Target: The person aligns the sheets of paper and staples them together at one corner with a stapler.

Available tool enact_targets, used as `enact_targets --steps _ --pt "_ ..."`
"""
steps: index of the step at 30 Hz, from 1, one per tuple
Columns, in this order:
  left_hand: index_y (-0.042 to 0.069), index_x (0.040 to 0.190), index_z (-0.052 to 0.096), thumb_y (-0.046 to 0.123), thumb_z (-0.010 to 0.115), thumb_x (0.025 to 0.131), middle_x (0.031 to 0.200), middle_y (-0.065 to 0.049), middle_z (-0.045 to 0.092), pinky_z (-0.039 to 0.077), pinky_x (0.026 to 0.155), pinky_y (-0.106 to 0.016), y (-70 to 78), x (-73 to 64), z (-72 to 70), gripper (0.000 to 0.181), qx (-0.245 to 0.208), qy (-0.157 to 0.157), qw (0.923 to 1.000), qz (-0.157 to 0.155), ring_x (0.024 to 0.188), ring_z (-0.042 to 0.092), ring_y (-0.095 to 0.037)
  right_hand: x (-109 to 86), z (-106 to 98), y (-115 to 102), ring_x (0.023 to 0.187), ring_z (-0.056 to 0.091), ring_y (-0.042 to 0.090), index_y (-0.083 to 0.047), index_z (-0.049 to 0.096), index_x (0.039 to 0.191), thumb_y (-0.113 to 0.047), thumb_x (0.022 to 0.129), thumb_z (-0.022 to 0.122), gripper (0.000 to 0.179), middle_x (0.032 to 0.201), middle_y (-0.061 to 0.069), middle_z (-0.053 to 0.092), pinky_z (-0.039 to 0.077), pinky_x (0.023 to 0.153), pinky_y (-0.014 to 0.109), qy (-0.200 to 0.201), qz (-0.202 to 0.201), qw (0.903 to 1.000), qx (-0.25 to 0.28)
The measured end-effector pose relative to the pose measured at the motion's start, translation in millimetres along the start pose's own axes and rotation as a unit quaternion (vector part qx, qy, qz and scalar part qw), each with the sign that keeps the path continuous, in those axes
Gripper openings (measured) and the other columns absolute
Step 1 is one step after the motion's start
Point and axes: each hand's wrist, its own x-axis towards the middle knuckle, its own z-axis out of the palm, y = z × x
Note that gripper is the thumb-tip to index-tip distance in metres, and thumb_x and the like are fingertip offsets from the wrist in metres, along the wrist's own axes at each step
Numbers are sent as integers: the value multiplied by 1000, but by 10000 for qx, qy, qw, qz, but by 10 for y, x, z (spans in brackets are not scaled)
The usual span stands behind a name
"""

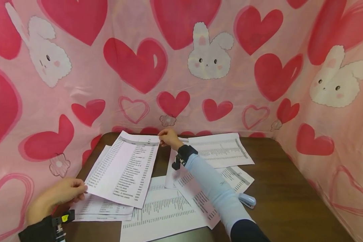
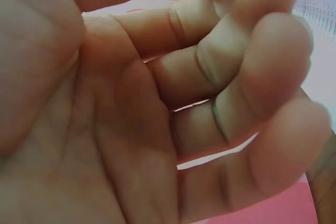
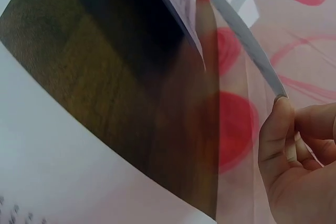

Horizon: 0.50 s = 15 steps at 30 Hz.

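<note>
A printed sheet of paper point(image 1: 124, 171) is held up, tilted, over the left part of the table. My left hand point(image 1: 60, 195) pinches its lower left corner between thumb and index finger. At the upper right corner, my right hand point(image 1: 170, 139) grips the sheet the same way. The right wrist view shows this thumb and finger hold on the sheet's edge point(image 3: 252, 51), with the sheet raised off the wood. In the left wrist view the other fingers of the left hand point(image 2: 157, 93) are loosely bent. More printed sheets point(image 1: 109, 210) lie beneath the held one, partly covered.
Several printed sheets overlap on the brown table point(image 1: 290, 201), among them a near sheet point(image 1: 163, 208) and a far one point(image 1: 220, 148). A light blue stapler point(image 1: 247, 200) lies right of my right forearm. A pink curtain point(image 1: 181, 84) with hearts and rabbits surrounds the table.
</note>
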Motion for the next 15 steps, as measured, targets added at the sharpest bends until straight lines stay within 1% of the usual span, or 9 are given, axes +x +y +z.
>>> enact_targets --steps 4,7,10,13,15 --pt "-1 80 58 8 51 97 68 -4 56 42 51 -29 -21 11 47 20 109 139 9997 -137 58 49 -17 -3 109 58 50 57 16 9 65 100 5 87 60 15 66 10 57 56 58 39 -9 -130 9999 -63" --pt "-1 80 59 8 52 95 68 -4 56 42 50 -28 -40 -2 69 19 66 173 9992 -362 56 48 -16 0 182 84 50 57 18 7 66 99 5 87 61 13 66 9 58 56 58 39 -74 -122 9998 -154" --pt "-3 78 57 8 52 93 66 -3 55 39 47 -26 -72 -45 77 19 -17 156 9982 -574 54 47 -16 26 251 115 51 56 18 4 67 97 4 87 62 11 67 9 58 56 57 37 -105 -50 9997 -213" --pt "-2 77 56 7 52 92 65 -3 54 37 46 -25 -102 -89 83 18 -75 233 9970 -740 52 46 -15 54 307 144 51 55 17 3 67 96 4 87 62 10 67 9 58 55 54 34 -72 -44 9997 -243" --pt "-2 77 56 7 52 90 64 -3 54 37 45 -25 -120 -116 87 17 -53 299 9966 -764 52 46 -15 66 344 154 50 55 17 3 67 96 4 87 62 11 67 9 58 54 51 33 -65 -63 9997 -240"
